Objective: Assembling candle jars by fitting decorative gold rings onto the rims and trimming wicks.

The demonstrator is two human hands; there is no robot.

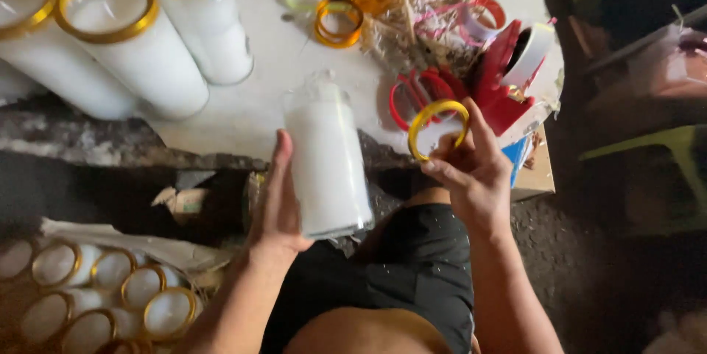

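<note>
Holding a glass candle in the left hand, fingers wrapped behind its lower half, the person has it tilted away over the table edge, open mouth farthest from the grip. The right hand pinches a yellow ring between thumb and fingertips, just right of the candle and apart from it. This looks like the capping step: the ring seems meant for the bare rim, which would call for bringing it level over the mouth and pressing evenly. Both forearms angle inward from below.
</note>
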